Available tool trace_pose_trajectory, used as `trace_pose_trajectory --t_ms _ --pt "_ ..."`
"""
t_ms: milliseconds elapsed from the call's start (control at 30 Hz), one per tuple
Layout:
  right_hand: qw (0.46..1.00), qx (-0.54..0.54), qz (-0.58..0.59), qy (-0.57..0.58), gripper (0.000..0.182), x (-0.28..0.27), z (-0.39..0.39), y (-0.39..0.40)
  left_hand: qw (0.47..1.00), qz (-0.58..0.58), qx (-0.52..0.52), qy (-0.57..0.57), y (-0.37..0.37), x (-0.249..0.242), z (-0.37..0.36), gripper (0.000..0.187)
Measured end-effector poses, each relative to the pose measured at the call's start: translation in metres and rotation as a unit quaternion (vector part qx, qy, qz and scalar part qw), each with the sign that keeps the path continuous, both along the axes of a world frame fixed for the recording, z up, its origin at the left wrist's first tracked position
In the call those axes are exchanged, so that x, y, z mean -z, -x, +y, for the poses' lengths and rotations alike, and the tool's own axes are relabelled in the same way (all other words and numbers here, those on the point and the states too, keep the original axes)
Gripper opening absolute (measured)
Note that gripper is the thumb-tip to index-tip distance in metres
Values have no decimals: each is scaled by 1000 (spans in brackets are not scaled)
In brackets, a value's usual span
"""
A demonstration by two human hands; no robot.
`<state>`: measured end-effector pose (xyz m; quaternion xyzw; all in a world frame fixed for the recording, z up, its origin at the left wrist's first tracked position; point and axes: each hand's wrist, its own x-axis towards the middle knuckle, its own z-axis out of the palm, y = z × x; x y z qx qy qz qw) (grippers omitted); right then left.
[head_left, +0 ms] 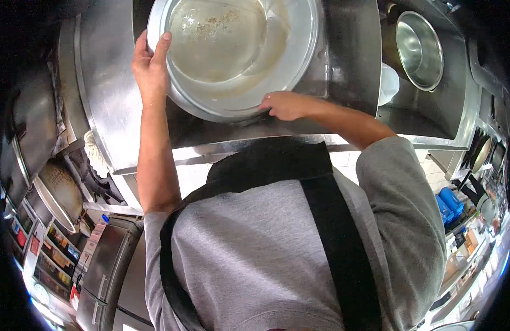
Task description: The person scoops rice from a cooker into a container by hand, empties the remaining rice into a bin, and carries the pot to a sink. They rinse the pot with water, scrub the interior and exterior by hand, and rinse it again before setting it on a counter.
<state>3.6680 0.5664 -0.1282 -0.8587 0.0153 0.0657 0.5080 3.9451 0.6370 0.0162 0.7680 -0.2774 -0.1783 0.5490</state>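
A large, pale, round basin (222, 105) is held over the sink, with cloudy liquid and brownish specks on its bottom. My left hand (151, 69) grips the left rim, thumb over the top edge and fingers on the outside. On the lower right rim, my right hand (282, 106) is closed around the edge with its fingers curled. The underside of the basin is hidden, as are some fingertips of both hands.
The steel sink (351, 66) has a divider on the right. Beyond it are a shiny steel bowl (420, 52) and a white rounded container (388, 84). A pale cloth (94, 154) hangs at the left counter edge. A large pan (62, 190) is at far left.
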Motion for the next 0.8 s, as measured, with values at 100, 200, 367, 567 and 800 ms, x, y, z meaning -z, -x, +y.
trace_pose_trajectory --t_ms 100,200,367,567,800 --pt "960 -91 193 183 18 41 -40 3 1000 2 -14 -8 -7 5 3 43" --pt "974 -17 101 201 21 41 -13 -5 1000 -1 -17 -10 -4 4 7 41" --pt "978 53 102 -175 12 -85 4 -157 999 -19 16 28 -8 13 3 41" --pt "867 250 -5 -432 22 -99 13 -157 1000 -13 -11 -6 -5 6 2 41" --pt "997 50 18 53 14 7 8 -12 1000 10 -20 4 -10 7 2 40"
